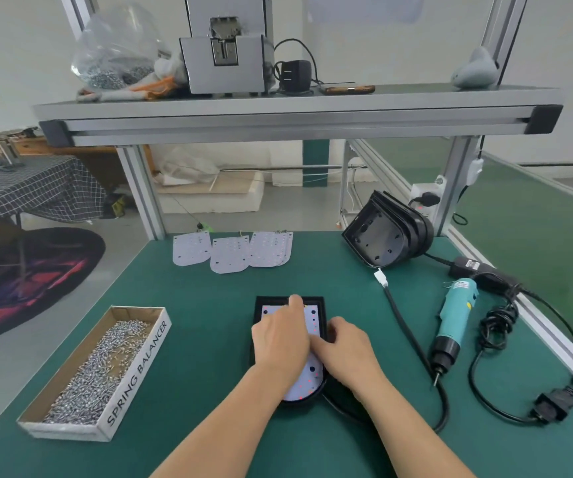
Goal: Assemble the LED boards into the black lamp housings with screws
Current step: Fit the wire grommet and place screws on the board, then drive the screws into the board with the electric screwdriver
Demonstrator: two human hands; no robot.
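Head view, looking down at a green table [209,305]. Nearest us, two bare forearms reach in from the bottom edge. The left hand [279,339] lies palm down on a white LED board [307,381], fingers stretched forward and laid flat, pressing rather than gripping. The right hand [343,350] sits just beside it and touches it, fingers bent with their tips on the board's right side. We cannot tell whether they pinch anything. The board lies inside a black housing [267,302], which rests flat at the table's centre, its rim showing around the board. Red dots show on the board's rounded near end.

To the left lies a long cardboard box [136,370] lettered "SPRING BALANCER" and full of screws [105,357]. To the right, a black cable [412,343] with a white plug runs past the housing. Beyond it a teal screwdriver [454,319] lies on the table, tip toward us, among looped black cords.

Farther back, spare boards [233,251] lie in a row at the table's far edge, some overlapping. Right of them, a stack of housings [388,232] stands on edge near a frame post. Above, a metal shelf [295,108] carries a grey machine [226,63], a clear bag [116,53] holding screws, a black adapter [295,75] and a phone [347,88].
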